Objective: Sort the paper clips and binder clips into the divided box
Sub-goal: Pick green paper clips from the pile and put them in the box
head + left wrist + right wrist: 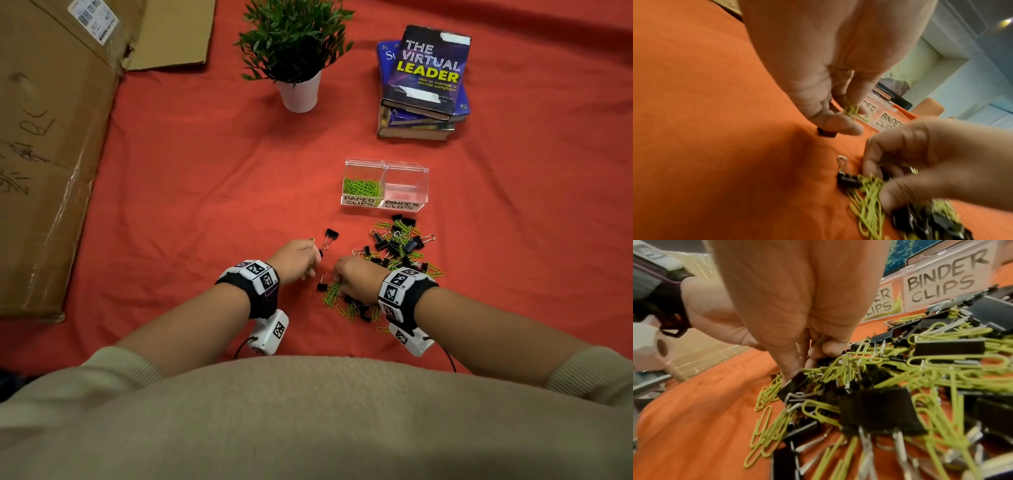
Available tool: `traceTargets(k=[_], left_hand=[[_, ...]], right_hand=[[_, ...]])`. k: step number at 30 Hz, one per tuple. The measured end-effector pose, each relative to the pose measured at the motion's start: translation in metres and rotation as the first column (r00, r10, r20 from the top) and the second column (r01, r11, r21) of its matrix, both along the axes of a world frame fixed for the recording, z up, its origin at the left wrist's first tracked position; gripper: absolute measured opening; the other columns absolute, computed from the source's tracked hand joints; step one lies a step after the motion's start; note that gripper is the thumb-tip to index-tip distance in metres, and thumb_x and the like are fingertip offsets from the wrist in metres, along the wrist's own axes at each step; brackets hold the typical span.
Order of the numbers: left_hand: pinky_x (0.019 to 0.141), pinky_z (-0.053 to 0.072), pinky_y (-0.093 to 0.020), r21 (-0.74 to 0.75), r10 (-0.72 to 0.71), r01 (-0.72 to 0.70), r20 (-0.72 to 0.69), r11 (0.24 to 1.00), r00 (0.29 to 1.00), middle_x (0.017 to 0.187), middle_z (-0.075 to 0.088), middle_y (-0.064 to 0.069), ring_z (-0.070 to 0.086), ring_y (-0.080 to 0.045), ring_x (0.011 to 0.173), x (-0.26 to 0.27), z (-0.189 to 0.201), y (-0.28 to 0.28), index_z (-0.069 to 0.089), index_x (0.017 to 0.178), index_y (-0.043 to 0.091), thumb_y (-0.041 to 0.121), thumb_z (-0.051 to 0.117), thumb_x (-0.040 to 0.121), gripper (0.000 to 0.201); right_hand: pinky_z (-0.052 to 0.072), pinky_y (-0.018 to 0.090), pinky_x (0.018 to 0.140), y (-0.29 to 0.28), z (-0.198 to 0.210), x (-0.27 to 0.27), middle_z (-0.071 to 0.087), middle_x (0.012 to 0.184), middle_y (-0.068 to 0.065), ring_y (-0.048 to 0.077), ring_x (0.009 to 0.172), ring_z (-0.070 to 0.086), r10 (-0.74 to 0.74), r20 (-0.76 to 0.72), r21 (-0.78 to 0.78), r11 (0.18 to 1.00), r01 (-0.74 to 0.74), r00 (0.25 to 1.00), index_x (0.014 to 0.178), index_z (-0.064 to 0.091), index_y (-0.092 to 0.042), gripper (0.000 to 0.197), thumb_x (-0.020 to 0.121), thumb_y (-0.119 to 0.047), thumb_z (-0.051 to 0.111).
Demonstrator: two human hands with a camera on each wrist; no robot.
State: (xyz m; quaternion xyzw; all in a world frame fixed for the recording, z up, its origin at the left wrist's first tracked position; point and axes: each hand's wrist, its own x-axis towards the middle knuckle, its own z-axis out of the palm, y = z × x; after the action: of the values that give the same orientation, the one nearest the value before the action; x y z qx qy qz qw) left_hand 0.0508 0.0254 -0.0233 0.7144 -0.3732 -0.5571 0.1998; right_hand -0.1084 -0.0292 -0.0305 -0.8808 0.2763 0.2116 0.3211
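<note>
A clear divided box [387, 165] stands on the orange cloth; its left half, labelled PAPER CLIPS, holds green paper clips [361, 186], and I see no clips in the BINDER CLIPS half [406, 188]. In front of it lies a mixed pile of green paper clips and black binder clips [397, 245]. My left hand [313, 265] hovers left of the pile and pinches a few green paper clips [852, 111] between thumb and fingers. My right hand [337, 277] reaches down into the near end of the pile [869, 386], its curled fingers [807, 363] pinching green paper clips [872, 180].
A lone binder clip [330, 237] lies just beyond my left hand, another small one [846, 179] by my right fingers. A potted plant [298, 92] and a stack of books [424, 78] stand at the back. A large cardboard box [51, 154] fills the left side.
</note>
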Motion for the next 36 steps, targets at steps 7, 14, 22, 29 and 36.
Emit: traceTargets(k=[7,14,22,29,36], left_hand=[[0.067,0.037,-0.031,0.052,-0.426,0.44,0.374,0.896,0.824,0.08,0.057,-0.006,0.051,-0.022,0.074,-0.018,-0.014,0.01,0.047,0.081,0.016,0.025,0.051,0.093,0.015],[0.072,0.039,-0.032,0.001,-0.429,0.512,0.547,0.859,0.719,0.097,0.064,-0.009,0.059,-0.03,0.093,-0.01,-0.015,0.006,0.05,0.096,0.012,0.024,0.057,0.09,0.015],[0.074,0.044,-0.032,0.059,-0.592,0.68,0.55,0.731,0.589,0.099,0.058,-0.001,0.054,-0.021,0.09,-0.017,-0.008,0.016,0.047,0.098,0.019,0.053,0.076,0.066,0.055],[0.09,0.044,-0.037,0.144,-0.649,0.727,0.587,0.671,0.483,0.115,0.055,-0.011,0.051,-0.027,0.108,-0.024,-0.011,0.021,0.048,0.111,0.01,0.047,0.068,0.08,0.053],[0.091,0.046,-0.039,0.118,-0.645,0.733,0.58,0.67,0.497,0.114,0.057,-0.012,0.054,-0.028,0.109,-0.026,-0.009,0.024,0.052,0.109,0.01,0.029,0.056,0.09,0.027]], right_hand=[[0.048,0.03,0.08,-0.014,0.001,-0.004,0.066,0.097,0.005,0.023,0.092,0.062,-0.194,-0.05,0.048,0.979,0.196,0.98,0.1,0.063,-0.012,0.013,0.088,-0.017,0.061],[0.04,0.018,0.055,-0.039,0.017,-0.022,0.06,0.073,-0.007,0.007,0.062,0.052,-0.575,0.115,0.244,0.807,0.537,0.81,0.087,0.063,-0.015,0.007,0.084,-0.019,0.068],[0.057,0.02,0.062,-0.064,0.038,-0.031,0.063,0.077,0.01,0.015,0.064,0.064,-0.879,0.057,0.716,0.366,0.594,0.474,0.085,0.06,-0.003,0.003,0.084,-0.005,0.063],[0.058,0.034,0.072,-0.116,0.045,-0.009,0.069,0.086,0.014,0.021,0.073,0.066,-0.884,0.211,0.452,0.467,0.76,0.418,0.095,0.063,0.002,0.018,0.083,-0.012,0.068],[0.051,0.03,0.079,-0.136,0.046,0.022,0.069,0.103,0.015,0.025,0.09,0.064,-0.65,0.22,-0.1,0.727,0.679,0.728,0.102,0.067,-0.005,0.02,0.087,-0.017,0.063]])
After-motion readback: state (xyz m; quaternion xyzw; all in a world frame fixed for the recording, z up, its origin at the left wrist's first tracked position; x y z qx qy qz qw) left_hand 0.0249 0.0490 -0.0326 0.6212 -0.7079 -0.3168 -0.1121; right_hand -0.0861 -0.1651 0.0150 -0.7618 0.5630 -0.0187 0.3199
